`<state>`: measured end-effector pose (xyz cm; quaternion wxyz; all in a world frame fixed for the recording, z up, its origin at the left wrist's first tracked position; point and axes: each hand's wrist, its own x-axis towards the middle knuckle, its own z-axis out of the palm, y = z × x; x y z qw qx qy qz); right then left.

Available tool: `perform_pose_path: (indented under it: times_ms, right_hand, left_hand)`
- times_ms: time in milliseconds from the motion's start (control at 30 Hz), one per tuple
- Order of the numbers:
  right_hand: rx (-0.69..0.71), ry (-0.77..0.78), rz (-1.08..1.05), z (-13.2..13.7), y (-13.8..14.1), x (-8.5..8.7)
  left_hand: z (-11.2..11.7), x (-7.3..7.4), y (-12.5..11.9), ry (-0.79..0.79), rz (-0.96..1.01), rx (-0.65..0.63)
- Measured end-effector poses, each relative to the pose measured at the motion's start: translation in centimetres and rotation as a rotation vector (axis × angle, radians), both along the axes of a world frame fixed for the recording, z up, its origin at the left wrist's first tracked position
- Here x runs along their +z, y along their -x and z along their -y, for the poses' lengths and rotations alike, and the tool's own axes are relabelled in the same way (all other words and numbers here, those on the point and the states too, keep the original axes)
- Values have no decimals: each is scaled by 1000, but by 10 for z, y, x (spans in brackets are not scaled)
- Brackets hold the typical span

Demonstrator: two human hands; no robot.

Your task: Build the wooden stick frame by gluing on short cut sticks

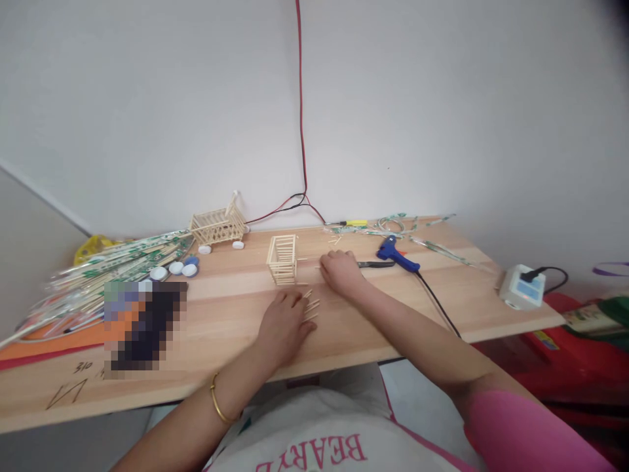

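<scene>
My left hand (287, 321) rests low over the table, its thumb apart from its fingers, beside several short wooden sticks (311, 308). To the right, my right hand (341, 272) is closed, with bent fingers pointing down at the tabletop; what lies under its fingertips is hidden. A small open frame of glued sticks (283, 261) stands upright just beyond my hands, touched by neither. Close to my right hand lie dark-handled pliers or scissors (377, 264), partly covered by it. Farther right is a blue glue gun (396, 254).
A stick cart (219, 226) with white wheels stands at the back left. Near it are bottle caps (175, 268), wrapped sticks (122, 269) and a blurred dark object (152, 328). A white power box (523, 287) sits at the right; the glue gun's cord (437, 305) crosses the front edge.
</scene>
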<state>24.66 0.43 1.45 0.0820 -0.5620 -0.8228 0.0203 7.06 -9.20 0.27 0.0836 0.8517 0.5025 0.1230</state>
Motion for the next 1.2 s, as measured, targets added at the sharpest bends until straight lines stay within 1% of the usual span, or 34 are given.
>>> perform_pose_path:
  times_ms: [67,100,200,267,333,433,567,700,867,1000,1067,1200]
  right_hand:
    - [-20,-14,-25,1,-6,5]
    - [-9,-7,-42,4,-10,7]
    - [95,64,-95,22,-17,11]
    - [172,111,-139,38,-21,9]
    - [211,137,-204,52,-23,6]
    - [190,160,-240,64,-23,1]
    - [128,174,-189,64,-13,-3]
    - [133,168,-175,59,-5,-3]
    - [96,137,-168,52,-7,0]
    - [116,123,-164,46,0,-2]
    - [139,119,-164,46,4,-4]
    - [196,131,-177,49,5,-7]
  left_hand:
    - [-2,0,1,-19,8,23]
    - [-3,0,1,-29,20,39]
    - [-4,1,5,-31,53,66]
    - [-2,2,10,-10,52,90]
    - [1,4,15,23,29,131]
    - [5,7,20,82,-57,180]
    - [4,10,13,110,-125,221]
    - [0,10,6,101,-101,233]
    - [1,7,9,73,-53,247]
    - [0,6,9,91,-28,281]
    - [-3,6,8,104,-26,261]
    - [-9,8,10,118,-48,166]
